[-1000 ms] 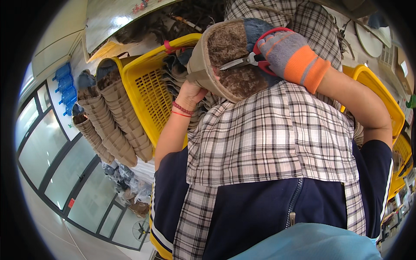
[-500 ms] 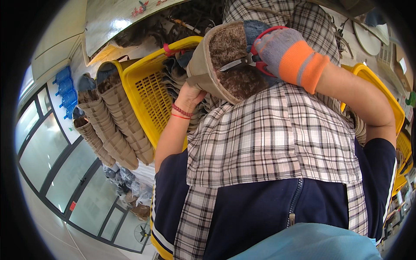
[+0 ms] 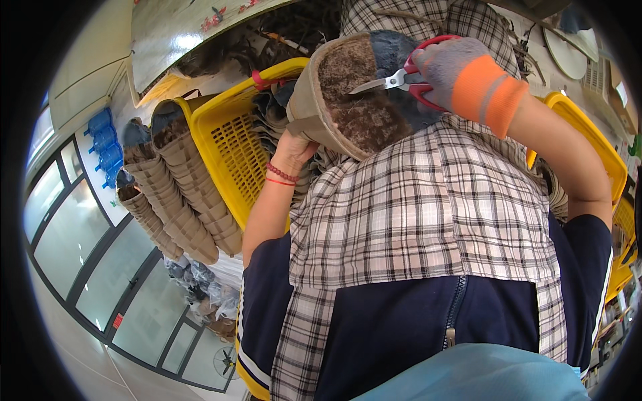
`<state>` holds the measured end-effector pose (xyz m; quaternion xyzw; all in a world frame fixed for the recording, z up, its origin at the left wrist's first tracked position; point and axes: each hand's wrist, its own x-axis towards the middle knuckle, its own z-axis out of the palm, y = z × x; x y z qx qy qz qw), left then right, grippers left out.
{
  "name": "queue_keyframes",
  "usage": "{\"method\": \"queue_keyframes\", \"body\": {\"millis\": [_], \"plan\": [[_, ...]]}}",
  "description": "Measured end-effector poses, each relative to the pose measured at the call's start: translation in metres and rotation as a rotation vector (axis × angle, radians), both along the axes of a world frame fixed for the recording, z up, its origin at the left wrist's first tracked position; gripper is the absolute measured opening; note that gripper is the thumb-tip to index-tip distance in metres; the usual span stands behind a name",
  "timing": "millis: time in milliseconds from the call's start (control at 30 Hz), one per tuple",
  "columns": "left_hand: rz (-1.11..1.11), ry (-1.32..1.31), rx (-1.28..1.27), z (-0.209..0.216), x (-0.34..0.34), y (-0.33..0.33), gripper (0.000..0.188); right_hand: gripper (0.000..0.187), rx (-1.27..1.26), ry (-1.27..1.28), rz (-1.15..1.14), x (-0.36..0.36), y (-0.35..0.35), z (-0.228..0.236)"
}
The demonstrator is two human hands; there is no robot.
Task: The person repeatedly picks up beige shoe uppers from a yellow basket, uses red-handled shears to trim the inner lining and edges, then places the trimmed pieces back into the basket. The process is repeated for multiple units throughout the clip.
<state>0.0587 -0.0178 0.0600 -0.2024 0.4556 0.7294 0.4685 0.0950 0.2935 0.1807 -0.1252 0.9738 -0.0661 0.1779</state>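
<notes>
Left hand (image 3: pixel 293 152) grips the brown fibre pot (image 3: pixel 348 93); gloved right hand (image 3: pixel 468 80) grips red-handled scissors (image 3: pixel 401 79) — yellow plastic crates (image 3: pixel 227 147), stacked pots (image 3: pixel 180 194), glazed wall (image 3: pixel 73 240) behind.

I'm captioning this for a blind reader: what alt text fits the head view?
A bare left hand holds a soil-filled fibre pot tilted, while a gloved right hand points red-handled scissors at the soil. Yellow baskets and stacked pots sit left.
</notes>
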Motion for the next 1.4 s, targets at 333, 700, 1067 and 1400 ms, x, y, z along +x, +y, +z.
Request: {"method": "queue_keyframes", "body": {"millis": [333,700,1067,1400], "plan": [[-0.033,0.039,0.038,-0.006,-0.004,-0.003,0.037,0.060,-1.056,-0.218,-0.667,0.027,-0.018,-0.013],[-0.520,0.989,0.087,0.057,-0.052,0.106,0.046,0.036,-1.273,0.240,-0.663,0.031,-0.047,0.035],[-0.492,2.061,-0.394,0.054,-0.014,0.172,0.038,0.029,-1.260,0.399,-0.693,0.052,-0.008,0.021],[-0.604,1.132,0.282,0.094,-0.027,0.224,0.037,0.038,-1.305,0.487,-0.859,0.089,0.050,0.076]]}}
